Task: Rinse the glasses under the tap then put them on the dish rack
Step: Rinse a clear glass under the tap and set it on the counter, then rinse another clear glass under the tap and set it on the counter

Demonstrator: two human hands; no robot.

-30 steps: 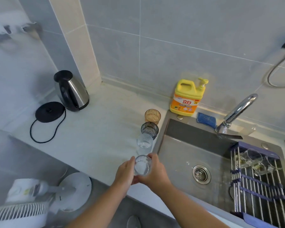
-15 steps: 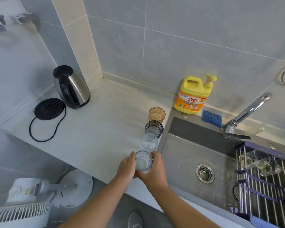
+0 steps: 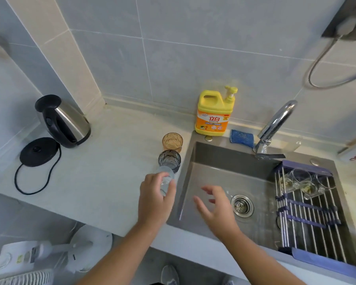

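While left hand [image 3: 154,200] grips clear glass [image 3: 166,178] | right hand [image 3: 216,208] over steel sink [image 3: 224,155]

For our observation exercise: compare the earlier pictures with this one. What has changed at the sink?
The right hand let go of the clear glass and moved right, open, over the sink; the left hand alone grips it. The amber glass, dark glass and kettle stayed put.
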